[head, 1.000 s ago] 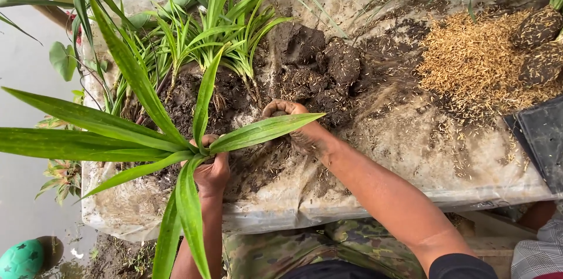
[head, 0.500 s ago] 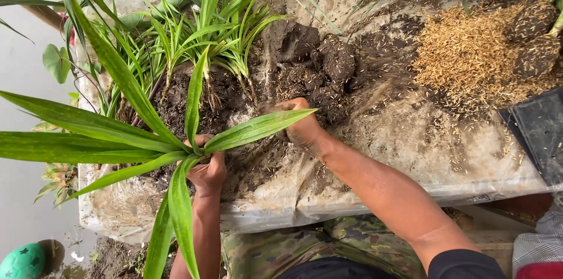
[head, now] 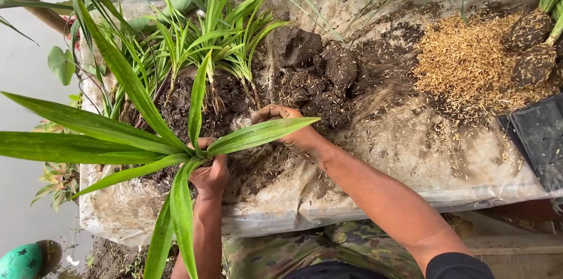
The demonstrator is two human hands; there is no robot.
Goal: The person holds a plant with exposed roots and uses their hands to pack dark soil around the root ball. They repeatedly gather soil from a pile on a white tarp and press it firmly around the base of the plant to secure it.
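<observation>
No packages, labels, signs or screens in view. Nothing here carries print or a display.

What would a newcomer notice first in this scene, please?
First, the long-leaved plant at left, its base in the left hand's grip. Mid-table, the right hand cups soil beside dark clods. At right, a golden heap of husks lies on the dirty sheet.
</observation>
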